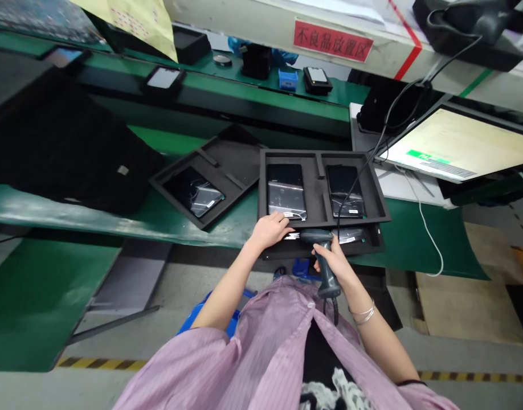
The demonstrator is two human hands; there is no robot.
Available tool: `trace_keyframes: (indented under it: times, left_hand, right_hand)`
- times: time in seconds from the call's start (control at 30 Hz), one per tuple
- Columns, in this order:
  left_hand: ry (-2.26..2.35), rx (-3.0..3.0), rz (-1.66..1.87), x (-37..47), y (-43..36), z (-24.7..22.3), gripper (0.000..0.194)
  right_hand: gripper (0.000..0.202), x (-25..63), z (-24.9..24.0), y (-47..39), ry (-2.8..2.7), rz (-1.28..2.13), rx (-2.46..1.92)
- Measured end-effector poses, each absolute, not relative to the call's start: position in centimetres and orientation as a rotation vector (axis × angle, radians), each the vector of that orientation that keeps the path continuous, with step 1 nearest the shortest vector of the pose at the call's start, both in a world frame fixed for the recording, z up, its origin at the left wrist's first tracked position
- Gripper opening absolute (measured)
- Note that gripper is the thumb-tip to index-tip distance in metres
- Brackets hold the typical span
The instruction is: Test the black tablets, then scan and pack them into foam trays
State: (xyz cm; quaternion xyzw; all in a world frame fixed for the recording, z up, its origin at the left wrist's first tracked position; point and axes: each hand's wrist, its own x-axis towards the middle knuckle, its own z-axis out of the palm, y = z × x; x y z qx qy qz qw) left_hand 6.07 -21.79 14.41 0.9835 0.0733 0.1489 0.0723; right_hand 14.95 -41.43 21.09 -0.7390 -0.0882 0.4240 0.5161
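Observation:
My left hand (pixel 270 230) has its fingers over the front rim of the upper black foam tray (pixel 316 224), near the lower edge of a black tablet (pixel 286 185); its thumb lies in front of the rim. My right hand (pixel 336 263) is wrapped round the handle of a dark barcode scanner (pixel 327 273), its head in front of the trays. A second tablet (pixel 346 188) lies in the tray's right compartment, crossed by a cable. Underneath, a lower tray (pixel 375 240) juts out towards me, with film-covered surfaces partly showing.
Left of the trays, an angled foam tray (pixel 240 154) holds one tablet (pixel 195 191). A black cloth-covered bulk (pixel 73 136) stands farther left. At right are a lit monitor (pixel 466 142) and a white cable (pixel 428 233). A shelf with a red label (pixel 333 40) overhangs the back.

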Motion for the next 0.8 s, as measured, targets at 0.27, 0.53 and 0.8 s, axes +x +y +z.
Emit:
trace_keyframes:
  times: [0.27,0.53,0.8]
  left_hand:
    - [0.207,2.961,0.464,6.0,-21.7,14.3,0.033]
    - [0.211,2.93,0.512,6.1,-22.9,14.9,0.021]
    - [0.143,2.925,0.537,7.5,-30.9,14.3,0.044]
  right_hand:
    - [0.056,15.2,21.3,-41.4,-0.217,1.038,-1.783]
    - [0.062,15.7,21.6,-41.6,-0.24,1.058,-1.787]
    - [0.074,17.8,25.4,-49.1,-0.207,0.923,-1.702]
